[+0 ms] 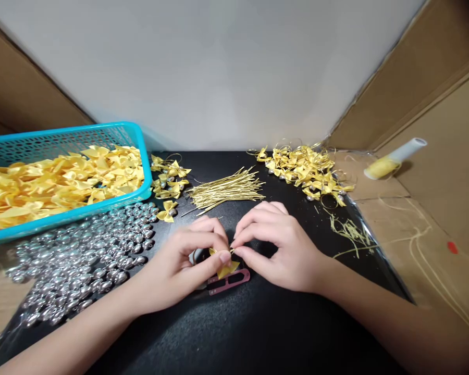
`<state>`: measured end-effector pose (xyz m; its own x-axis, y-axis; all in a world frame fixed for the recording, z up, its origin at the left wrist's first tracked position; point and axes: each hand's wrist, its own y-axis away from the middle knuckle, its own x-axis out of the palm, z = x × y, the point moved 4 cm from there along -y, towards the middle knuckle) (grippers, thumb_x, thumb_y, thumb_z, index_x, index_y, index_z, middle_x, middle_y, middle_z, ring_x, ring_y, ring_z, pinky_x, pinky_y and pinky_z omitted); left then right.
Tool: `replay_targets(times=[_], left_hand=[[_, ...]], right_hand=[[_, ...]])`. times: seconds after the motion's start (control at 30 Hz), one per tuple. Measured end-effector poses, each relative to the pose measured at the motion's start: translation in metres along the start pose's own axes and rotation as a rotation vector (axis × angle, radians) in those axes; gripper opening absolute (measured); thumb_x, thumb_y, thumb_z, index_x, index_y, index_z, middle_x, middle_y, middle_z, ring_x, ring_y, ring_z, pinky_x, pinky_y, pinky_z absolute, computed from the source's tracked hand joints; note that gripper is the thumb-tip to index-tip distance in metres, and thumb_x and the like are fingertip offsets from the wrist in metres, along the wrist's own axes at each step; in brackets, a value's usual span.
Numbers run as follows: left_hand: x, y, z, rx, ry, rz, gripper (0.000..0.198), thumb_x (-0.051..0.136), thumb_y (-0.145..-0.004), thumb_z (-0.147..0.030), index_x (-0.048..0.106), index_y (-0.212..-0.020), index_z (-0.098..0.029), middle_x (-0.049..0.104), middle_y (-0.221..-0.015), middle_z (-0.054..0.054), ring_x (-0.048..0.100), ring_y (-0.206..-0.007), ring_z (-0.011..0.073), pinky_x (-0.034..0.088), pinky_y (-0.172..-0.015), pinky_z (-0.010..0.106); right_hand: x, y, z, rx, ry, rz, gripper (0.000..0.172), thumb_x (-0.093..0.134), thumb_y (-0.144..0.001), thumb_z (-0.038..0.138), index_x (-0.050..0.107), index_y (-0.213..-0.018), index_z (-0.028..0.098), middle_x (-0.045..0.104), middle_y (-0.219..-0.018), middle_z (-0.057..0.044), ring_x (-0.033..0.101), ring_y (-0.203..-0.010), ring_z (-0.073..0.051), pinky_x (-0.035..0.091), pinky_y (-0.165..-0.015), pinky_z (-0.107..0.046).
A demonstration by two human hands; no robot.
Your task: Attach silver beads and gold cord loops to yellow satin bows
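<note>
While the left hand [195,255] pinches a half-hidden yellow ribbon bow [227,269], what the right hand's [277,246] near-closed grip holds is unclear.

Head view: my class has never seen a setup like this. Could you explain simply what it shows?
There is no robot here, just a person's two bare hands. The single picture comes from a camera worn on their head, looking forward and down.

The left hand pinches a yellow bow. The right hand meets it with its fingertips; whatever they grip is too small to tell.

Pink snips lie beneath, on the black surface. At left are a blue basket of loose bows and silver beads. Beyond the hands lie gold ties; farther right, a pile of beaded bows.
</note>
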<state>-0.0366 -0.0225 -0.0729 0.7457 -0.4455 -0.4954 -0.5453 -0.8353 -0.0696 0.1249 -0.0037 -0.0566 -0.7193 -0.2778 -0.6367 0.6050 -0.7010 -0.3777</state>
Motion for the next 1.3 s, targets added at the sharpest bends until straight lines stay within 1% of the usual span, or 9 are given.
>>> replay_targets(times=[0.2,0.33,0.53,0.67,0.93,1.03,1.13,1.23,1.3], left_hand=[[0.0,0.0,0.002,-0.023,-0.005,-0.004,0.029,0.05,-0.093,-0.025,0.063,-0.068,-0.018,0.058,-0.075,0.002,0.053,-0.073,0.0154,0.042,-0.073,0.028],[0.0,-0.001,0.004,-0.02,-0.004,-0.011,0.029,0.05,-0.093,-0.024,0.064,-0.068,-0.018,0.057,-0.074,0.001,0.052,-0.072,0.0148,0.042,-0.071,0.027],[0.001,0.0,0.005,-0.018,0.015,-0.012,0.028,0.052,-0.093,-0.025,0.066,-0.07,-0.018,0.058,-0.074,0.002,0.053,-0.073,0.0154,0.042,-0.071,0.028],[0.0,0.0,0.003,-0.003,-0.006,-0.004,0.027,0.052,-0.093,-0.023,0.064,-0.069,-0.018,0.058,-0.075,0.001,0.054,-0.074,0.0151,0.042,-0.073,0.028],[0.0,0.0,0.003,-0.022,-0.003,-0.011,0.027,0.051,-0.093,-0.025,0.065,-0.071,-0.019,0.059,-0.074,0.002,0.054,-0.073,0.0156,0.043,-0.07,0.027],[-0.007,0.002,0.002,-0.021,0.023,-0.071,0.027,0.052,-0.093,-0.025,0.066,-0.071,-0.018,0.058,-0.073,0.003,0.053,-0.071,0.0152,0.043,-0.066,0.027],[-0.022,-0.002,-0.006,0.02,0.028,-0.129,0.028,0.052,-0.093,-0.024,0.066,-0.07,-0.018,0.058,-0.072,0.002,0.053,-0.07,0.0148,0.042,-0.065,0.026],[-0.045,-0.018,-0.029,0.14,-0.07,-0.164,0.026,0.052,-0.093,-0.022,0.066,-0.072,-0.019,0.058,-0.073,0.002,0.053,-0.072,0.015,0.042,-0.067,0.027],[-0.061,-0.031,-0.053,0.244,-0.181,-0.177,0.025,0.052,-0.093,-0.02,0.064,-0.071,-0.019,0.058,-0.073,0.001,0.053,-0.073,0.0149,0.041,-0.069,0.027]], right_hand=[[-0.002,-0.001,-0.008,0.004,0.3,0.074,0.012,0.049,-0.087,0.015,0.055,-0.078,0.019,0.066,-0.086,-0.002,0.054,-0.084,-0.018,0.028,-0.082,-0.038],[-0.014,-0.005,-0.021,0.098,0.488,-0.013,0.013,0.046,-0.089,0.015,0.054,-0.08,0.019,0.065,-0.088,-0.004,0.054,-0.086,-0.02,0.027,-0.082,-0.04],[-0.013,-0.001,-0.007,0.037,0.185,-0.045,0.018,0.057,-0.08,0.021,0.059,-0.098,0.021,0.066,-0.104,-0.005,0.056,-0.1,-0.023,0.032,-0.089,-0.041],[0.0,0.002,-0.003,0.063,0.078,0.062,0.012,0.06,-0.075,0.019,0.062,-0.087,0.021,0.068,-0.1,-0.002,0.057,-0.094,-0.02,0.031,-0.088,-0.04],[0.008,-0.001,-0.009,0.12,-0.1,0.005,0.012,0.058,-0.079,0.014,0.059,-0.068,0.02,0.068,-0.079,0.001,0.058,-0.08,-0.015,0.035,-0.08,-0.035],[-0.009,-0.006,-0.016,0.088,0.049,-0.069,0.012,0.057,-0.077,0.012,0.059,-0.068,0.02,0.068,-0.077,0.001,0.058,-0.08,-0.016,0.035,-0.081,-0.036],[-0.041,-0.016,-0.022,0.061,0.241,-0.294,0.012,0.056,-0.075,0.013,0.057,-0.066,0.021,0.067,-0.076,0.0,0.058,-0.082,-0.019,0.036,-0.083,-0.039],[-0.076,-0.035,-0.014,0.001,0.204,-0.468,0.008,0.057,-0.078,0.015,0.062,-0.076,0.021,0.069,-0.084,-0.003,0.06,-0.087,-0.02,0.042,-0.083,-0.039],[-0.095,-0.049,0.003,-0.09,0.141,-0.474,0.015,0.057,-0.079,0.017,0.065,-0.092,0.02,0.069,-0.096,-0.005,0.06,-0.095,-0.021,0.044,-0.086,-0.038]])
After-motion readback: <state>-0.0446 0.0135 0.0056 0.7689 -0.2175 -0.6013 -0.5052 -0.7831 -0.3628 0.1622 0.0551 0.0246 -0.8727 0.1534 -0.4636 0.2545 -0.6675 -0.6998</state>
